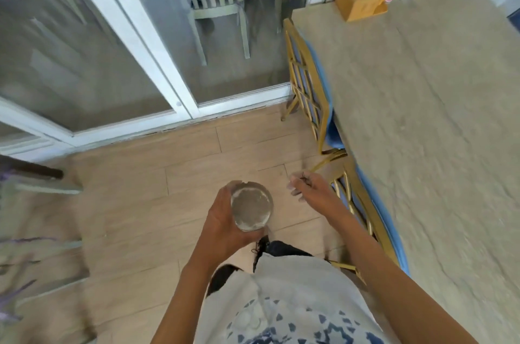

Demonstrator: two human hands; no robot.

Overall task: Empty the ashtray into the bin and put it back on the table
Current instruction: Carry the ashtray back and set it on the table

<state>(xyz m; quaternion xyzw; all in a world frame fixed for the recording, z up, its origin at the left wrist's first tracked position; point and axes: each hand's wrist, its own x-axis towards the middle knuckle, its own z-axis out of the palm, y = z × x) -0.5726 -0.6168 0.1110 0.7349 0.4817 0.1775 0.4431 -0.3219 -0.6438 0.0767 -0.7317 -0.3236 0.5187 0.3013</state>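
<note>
Ashtray [251, 208], round clear glass with a pale dusty film inside and a notch in the far rim, sits in the left hand [225, 219], fingers wrapped round its side and base, held over the wood-plank floor [135, 202]. Right hand [309, 188] hovers just right of it, empty, fingers loosely curled, not touching the glass. Further right, gold lattice-back chairs [306, 84] with blue cushions tuck against the table [422, 118], a flat grey stone-look slab. On its far end, well beyond both hands, stands an orange box [363, 2]. Ahead and left, white-framed glass doors [140, 42]. Picture is motion-blurred.
</note>
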